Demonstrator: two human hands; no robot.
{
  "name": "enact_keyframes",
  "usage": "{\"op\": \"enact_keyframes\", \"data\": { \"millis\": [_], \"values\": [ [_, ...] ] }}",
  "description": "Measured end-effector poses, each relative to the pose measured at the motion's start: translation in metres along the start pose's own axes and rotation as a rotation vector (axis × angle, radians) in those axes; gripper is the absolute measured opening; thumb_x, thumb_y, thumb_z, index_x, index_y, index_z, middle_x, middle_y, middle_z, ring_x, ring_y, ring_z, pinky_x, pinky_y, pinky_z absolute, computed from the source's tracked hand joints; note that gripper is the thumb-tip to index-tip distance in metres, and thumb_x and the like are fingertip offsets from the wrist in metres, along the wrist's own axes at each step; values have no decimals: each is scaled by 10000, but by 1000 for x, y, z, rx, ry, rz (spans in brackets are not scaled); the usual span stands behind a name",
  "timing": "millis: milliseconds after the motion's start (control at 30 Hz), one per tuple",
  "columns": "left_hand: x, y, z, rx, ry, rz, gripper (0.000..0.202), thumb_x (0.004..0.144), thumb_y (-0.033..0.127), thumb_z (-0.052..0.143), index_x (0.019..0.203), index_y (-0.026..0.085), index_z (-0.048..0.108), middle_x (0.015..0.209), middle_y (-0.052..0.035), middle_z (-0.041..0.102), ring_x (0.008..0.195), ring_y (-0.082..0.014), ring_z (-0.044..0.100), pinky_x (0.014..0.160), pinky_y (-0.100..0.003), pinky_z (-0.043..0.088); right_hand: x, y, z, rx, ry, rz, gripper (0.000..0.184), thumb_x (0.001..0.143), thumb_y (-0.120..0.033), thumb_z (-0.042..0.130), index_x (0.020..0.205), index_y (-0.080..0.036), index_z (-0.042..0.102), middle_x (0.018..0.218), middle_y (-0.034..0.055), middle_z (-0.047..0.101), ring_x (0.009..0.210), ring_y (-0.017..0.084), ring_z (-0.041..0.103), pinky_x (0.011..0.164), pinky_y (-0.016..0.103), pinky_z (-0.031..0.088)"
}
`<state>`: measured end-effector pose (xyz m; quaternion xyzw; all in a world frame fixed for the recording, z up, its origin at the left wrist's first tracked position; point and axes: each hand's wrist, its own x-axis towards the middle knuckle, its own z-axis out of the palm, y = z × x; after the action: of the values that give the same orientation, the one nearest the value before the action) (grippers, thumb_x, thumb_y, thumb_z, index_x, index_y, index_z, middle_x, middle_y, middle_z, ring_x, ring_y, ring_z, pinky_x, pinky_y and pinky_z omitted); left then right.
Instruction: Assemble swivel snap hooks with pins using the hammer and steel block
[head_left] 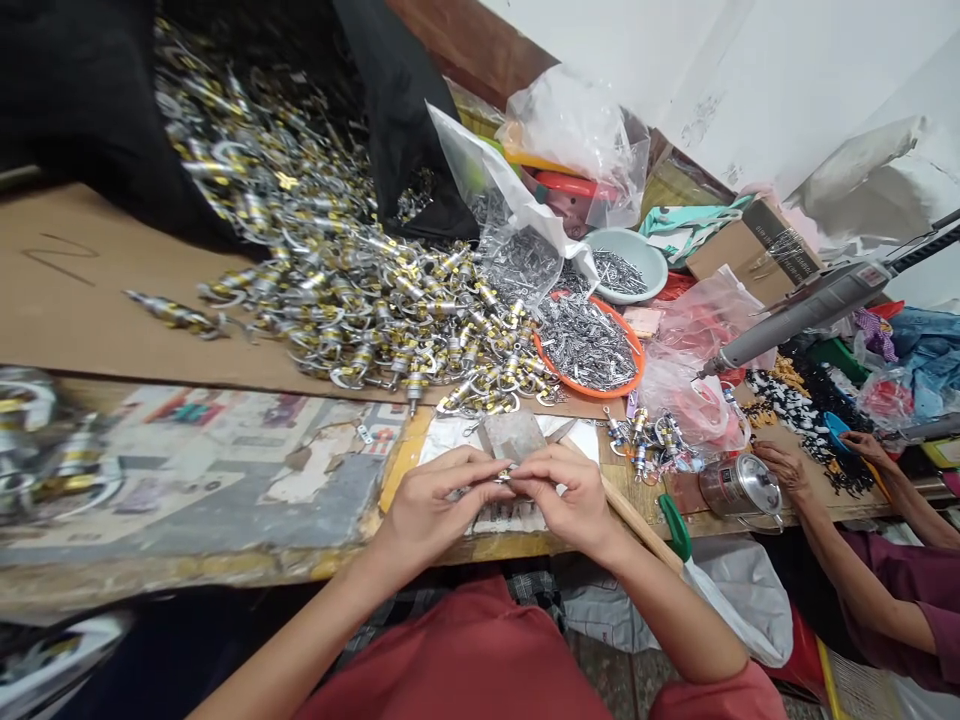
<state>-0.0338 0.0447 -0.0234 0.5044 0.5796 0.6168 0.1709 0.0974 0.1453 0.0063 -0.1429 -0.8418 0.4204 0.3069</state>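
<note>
My left hand [435, 505] and my right hand [568, 497] meet at the table's front edge. Both pinch a small silver and yellow metal piece [505, 475] between thumbs and fingertips; most of it is hidden. Just beyond the fingers, a grey metal block [513, 436] rests on white paper [442, 437]. A wooden handle [637, 522] slants beside my right wrist; I cannot tell what tool it belongs to. Past the block lies a large heap of silver and yellow metal pieces [360, 310] with curved hooks, spilling from a black bag [405, 110].
An orange bowl [640, 362] and a pale blue bowl [651, 262] hold small metal clips. At right are a metal mug [739, 485], coloured charms [649, 440], a grey tool on an arm [802, 315] and another person's hands [784, 470]. Cardboard [90, 290] covers the left.
</note>
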Motion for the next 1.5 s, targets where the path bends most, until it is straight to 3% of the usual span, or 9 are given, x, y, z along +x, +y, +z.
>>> {"op": "enact_keyframes", "data": {
  "millis": [200,333,400,533,667,800,1000,1233,1500],
  "values": [
    [1,5,0,-53,6,-65,176,693,145,621,800,204,747,689,-31,687,633,-141,638,571,-202,505,0,-4,-1,-71,-24,-31,144,817,-162,540,769,-172,675,727,43,646,682,125,602,623,228,494],
    [2,6,-2,-116,-11,-199,128,680,180,639,723,215,754,673,-24,683,627,-143,629,565,-207,501,-4,-2,-2,-109,-26,-77,132,844,-191,530,854,-154,656,785,60,636,741,133,603,663,242,507],
    [3,7,-4,-156,0,-294,92,666,213,663,695,212,750,676,-24,688,632,-147,629,577,-214,502,-8,2,-4,-205,-11,-197,151,831,-198,558,955,-140,624,880,88,633,833,155,601,724,270,514],
    [7,11,-9,-212,-41,-385,73,661,249,679,659,197,729,673,-22,686,641,-150,622,609,-230,499,-13,10,-10,-456,-69,-600,199,840,-89,485,991,-136,605,924,101,641,894,164,599,747,271,520],
    [10,16,-12,-151,-106,-355,107,685,275,656,654,190,713,665,-24,665,629,-150,607,598,-240,486,-6,8,-17,-581,-106,-767,193,848,-89,459,945,-114,624,922,110,653,941,181,601,774,281,530],
    [12,18,-13,-69,-89,-273,122,695,270,633,633,196,707,707,-31,664,700,-159,611,645,-239,483,-2,9,-15,-535,-54,-769,201,839,-81,450,937,-94,625,906,129,662,903,184,615,742,282,541],
    [8,18,-15,-84,-164,-414,179,723,328,602,733,185,708,756,-33,722,706,-174,639,666,-251,496,-13,14,-6,-459,32,-551,227,805,-61,470,934,-143,638,913,108,671,814,145,635,662,234,534],
    [8,24,-10,-101,-73,-433,201,699,346,599,664,159,666,630,-30,693,582,-158,608,551,-230,487,-15,7,-12,-477,-29,-651,256,840,-99,461,1046,-147,605,984,124,660,906,176,615,706,283,535],
    [6,25,-9,-101,-65,-409,206,711,351,587,665,159,646,642,-35,683,595,-157,606,555,-227,490,-15,2,-15,-579,-85,-722,204,864,-112,464,978,-139,631,988,110,664,950,179,599,724,283,547]
  ]
}}
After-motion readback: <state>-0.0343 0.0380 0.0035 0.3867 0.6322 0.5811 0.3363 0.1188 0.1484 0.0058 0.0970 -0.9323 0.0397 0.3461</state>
